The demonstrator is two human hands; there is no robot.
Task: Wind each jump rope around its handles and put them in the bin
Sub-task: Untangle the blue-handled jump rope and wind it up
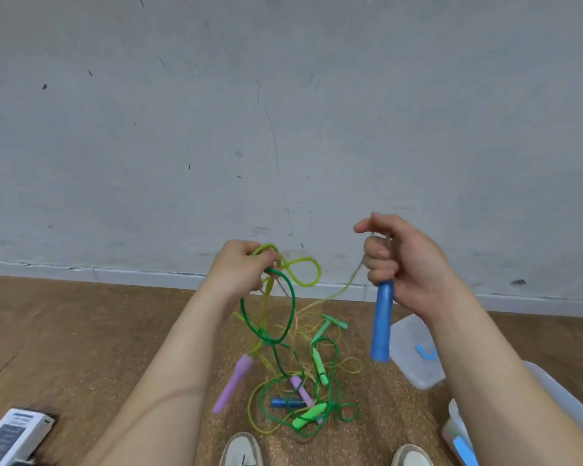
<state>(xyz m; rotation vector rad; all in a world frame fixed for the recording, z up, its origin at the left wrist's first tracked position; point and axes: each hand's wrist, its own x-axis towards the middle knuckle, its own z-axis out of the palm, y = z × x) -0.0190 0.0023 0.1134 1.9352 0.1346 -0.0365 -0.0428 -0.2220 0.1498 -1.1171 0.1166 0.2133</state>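
Head view: right hand (404, 260) fisted around top of blue handle (382, 322), handle hanging near-vertical, thin pale cord running from fist down toward pile. Left hand (241, 267) clenched on bunched yellow-green rope (303, 272) and dark green rope (285, 314), loops dangling; purple handle (233, 385) suspended below. Tangled pile (303, 391) on wood floor (64, 331) between shoes: green, purple, blue handles mixed. Clear lid (414, 354) beside pile at right; bin (559, 398) rim at right edge, well apart from pile

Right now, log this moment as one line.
left hand: gripping tangled ropes | right hand: gripping blue handle | bin: nothing wound yet
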